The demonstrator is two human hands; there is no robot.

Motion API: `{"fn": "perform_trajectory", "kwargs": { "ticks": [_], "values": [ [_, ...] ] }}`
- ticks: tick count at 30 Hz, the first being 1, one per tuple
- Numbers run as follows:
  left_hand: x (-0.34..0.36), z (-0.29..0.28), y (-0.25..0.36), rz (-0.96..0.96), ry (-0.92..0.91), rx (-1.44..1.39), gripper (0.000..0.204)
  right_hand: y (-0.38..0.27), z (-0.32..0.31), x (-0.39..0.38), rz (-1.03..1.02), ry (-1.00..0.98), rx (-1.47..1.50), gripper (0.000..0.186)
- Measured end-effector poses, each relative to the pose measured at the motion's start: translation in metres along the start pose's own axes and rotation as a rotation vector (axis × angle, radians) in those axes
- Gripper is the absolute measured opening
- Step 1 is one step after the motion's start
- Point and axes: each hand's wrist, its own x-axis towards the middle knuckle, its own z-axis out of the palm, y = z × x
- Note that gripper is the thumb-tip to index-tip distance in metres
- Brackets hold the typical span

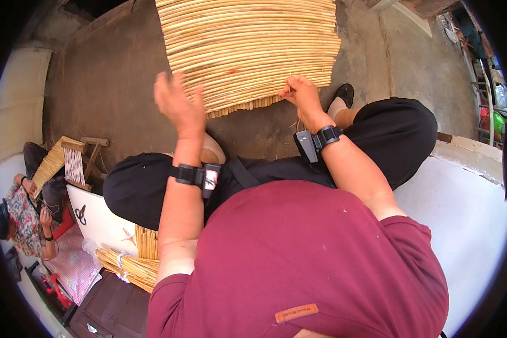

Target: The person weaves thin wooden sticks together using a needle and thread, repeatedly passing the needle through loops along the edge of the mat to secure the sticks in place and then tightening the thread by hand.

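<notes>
A mat of thin straw-coloured stalks [248, 45] laid side by side stretches away in front of my knees. Its near edge is uneven, with stalk ends showing. My left hand [179, 107] is raised beside the mat's near left corner, fingers spread and slightly blurred, with nothing in it. At the near right edge, my right hand [303, 97] is closed in a pinch against the stalks. Whatever lies between those fingertips is too small to make out. Both wrists wear black straps with small boxes.
Bundles of loose stalks [130, 267] lie at my lower left, near black scissors [80, 214] on a white surface. Farther left, a co-worker [25, 219] sits handling a similar mat [53, 163] by a small wooden stool [90, 158]. Shelving [490, 101] stands at the far right.
</notes>
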Motion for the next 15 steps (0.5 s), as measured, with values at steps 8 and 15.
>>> {"fn": "perform_trajectory", "kwargs": {
  "ticks": [8, 15],
  "values": [
    [-0.025, 0.058, -0.046, -1.013, -0.695, -0.815, 0.086, 0.021, 0.006, 0.012, -0.025, -0.193, 0.051, 0.015],
    [-0.020, 0.045, 0.011, -1.053, -0.758, -1.954, 0.053, -0.006, 0.014, 0.004, -0.025, -0.134, 0.192, 0.017]
  ]
}}
